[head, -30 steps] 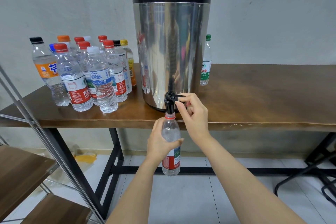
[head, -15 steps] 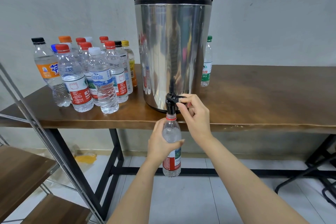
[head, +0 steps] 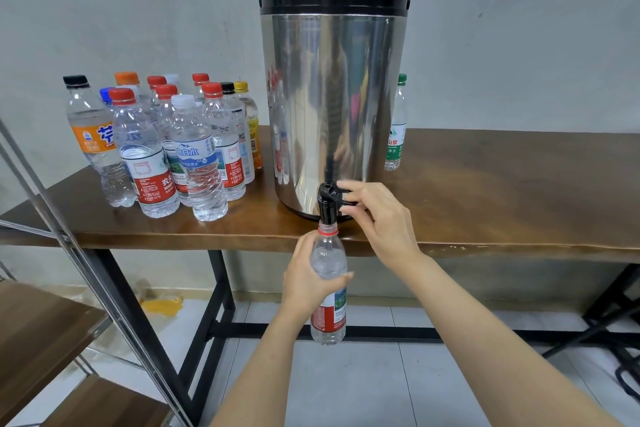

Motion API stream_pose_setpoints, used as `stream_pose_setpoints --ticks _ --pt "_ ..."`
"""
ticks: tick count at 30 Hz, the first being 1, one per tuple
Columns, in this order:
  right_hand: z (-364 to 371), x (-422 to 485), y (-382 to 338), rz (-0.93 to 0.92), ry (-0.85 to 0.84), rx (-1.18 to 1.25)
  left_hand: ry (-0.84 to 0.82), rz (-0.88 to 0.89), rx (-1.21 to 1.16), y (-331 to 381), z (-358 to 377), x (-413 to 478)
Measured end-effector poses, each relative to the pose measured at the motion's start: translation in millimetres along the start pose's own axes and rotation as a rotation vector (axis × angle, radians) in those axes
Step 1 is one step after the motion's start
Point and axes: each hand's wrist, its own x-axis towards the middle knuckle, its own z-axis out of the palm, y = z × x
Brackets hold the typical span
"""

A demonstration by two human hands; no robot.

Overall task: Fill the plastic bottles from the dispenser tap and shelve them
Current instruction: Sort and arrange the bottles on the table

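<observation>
Clear plastic bottle (head: 329, 262), gripped by left hand (head: 306, 284), meets black tap (head: 326, 206) pinched by right hand (head: 381, 218).

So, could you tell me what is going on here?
A person is filling a plastic bottle from the steel dispenser. The left hand grips it, uncapped, mouth right under the tap, while the right hand pinches the tap lever. Capped bottles stand clustered on the table left of the dispenser; a green-capped bottle stands behind its right side.
</observation>
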Motion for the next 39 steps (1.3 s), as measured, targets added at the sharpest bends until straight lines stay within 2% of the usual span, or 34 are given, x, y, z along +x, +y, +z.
stream_pose_setpoints --ticks 17,26,32,36,37,39 --pt "-3.7 6.1 -2.9 -0.036 -0.002 -0.081 -0.003 -0.018 -0.004 -2.4 0.7 0.6" --pt "-3.3 8.8 2.7 -0.027 -0.085 0.005 -0.011 -0.017 -0.015 -1.2 1.1 1.1" --pt "-2.1 12.4 2.6 -0.032 -0.067 -0.001 -0.016 -0.016 -0.042 -2.5 2.1 0.5" --pt "-4.2 33.2 -13.3 -0.139 -0.038 -0.075 -0.010 -0.023 -0.042 -2.1 1.3 0.7" --pt "-3.1 42.6 -19.8 -0.126 -0.051 -0.102 -0.009 -0.024 -0.041 -2.2 1.3 0.9" --pt "2.5 60.9 -30.9 0.019 -0.129 -0.117 -0.017 -0.038 -0.043 -2.6 1.5 0.9"
